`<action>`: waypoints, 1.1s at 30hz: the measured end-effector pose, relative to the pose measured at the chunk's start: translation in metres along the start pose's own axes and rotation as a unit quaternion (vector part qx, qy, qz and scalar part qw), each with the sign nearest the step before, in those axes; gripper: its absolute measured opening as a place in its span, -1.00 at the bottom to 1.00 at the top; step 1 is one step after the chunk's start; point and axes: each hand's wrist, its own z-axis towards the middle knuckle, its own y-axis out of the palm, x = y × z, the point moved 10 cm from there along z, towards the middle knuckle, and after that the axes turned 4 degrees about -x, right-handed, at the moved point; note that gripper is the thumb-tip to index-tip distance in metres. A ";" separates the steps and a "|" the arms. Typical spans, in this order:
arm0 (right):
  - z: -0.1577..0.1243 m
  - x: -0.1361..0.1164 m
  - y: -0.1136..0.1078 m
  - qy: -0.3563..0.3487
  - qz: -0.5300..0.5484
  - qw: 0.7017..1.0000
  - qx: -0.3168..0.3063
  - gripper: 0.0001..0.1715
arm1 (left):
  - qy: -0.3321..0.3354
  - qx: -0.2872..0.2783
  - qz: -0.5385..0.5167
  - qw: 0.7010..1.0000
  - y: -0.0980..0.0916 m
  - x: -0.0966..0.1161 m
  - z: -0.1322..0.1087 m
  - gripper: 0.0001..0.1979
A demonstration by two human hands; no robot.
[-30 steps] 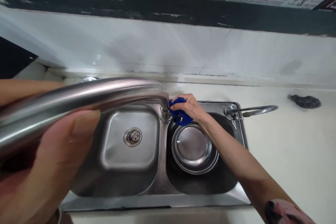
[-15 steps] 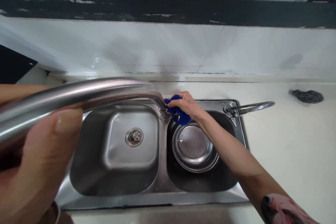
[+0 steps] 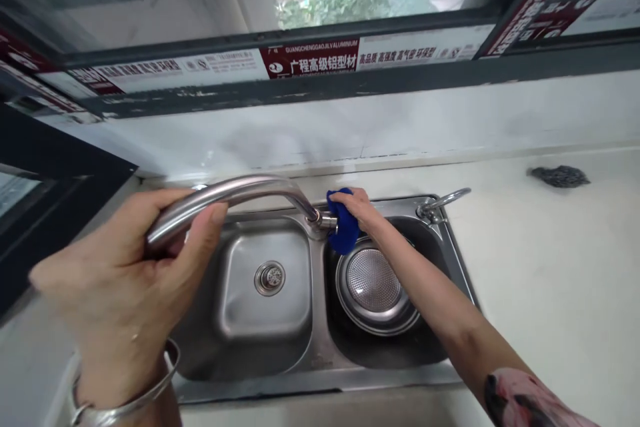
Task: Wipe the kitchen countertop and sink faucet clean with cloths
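My left hand [image 3: 145, 253], with a bangle on its wrist, is wrapped round the spout of a curved metal faucet [image 3: 250, 188], close to the camera. The spout arches over the left part of a steel double sink [image 3: 320, 347]. My right hand [image 3: 359, 207] holds a blue cloth [image 3: 345, 230] beside the faucet's base. The cloth hangs next to the short metal fitting there; whether it touches the fitting I cannot tell. Under my right forearm, a round metal pot or basin [image 3: 375, 280] with a dimpled bottom lies in the right bowl.
A smaller thin tap [image 3: 453, 196] stands at the sink's back right corner. On the white counter [image 3: 555, 267] to the right lies a grey scouring pad [image 3: 561, 176]. Behind the sink are a white wall and a dark window frame [image 3: 425, 83]. The left bowl has a drain [image 3: 270, 277].
The view has tilted up and shows more of the window. My left hand and the spout now appear farther from the camera. The blue cloth has come slightly away from the faucet's base.
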 end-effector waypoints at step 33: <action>-0.086 0.074 0.073 0.030 0.363 0.878 0.312 -0.58 | 0.058 -0.043 -0.072 0.995 0.009 0.005 -0.005 -0.71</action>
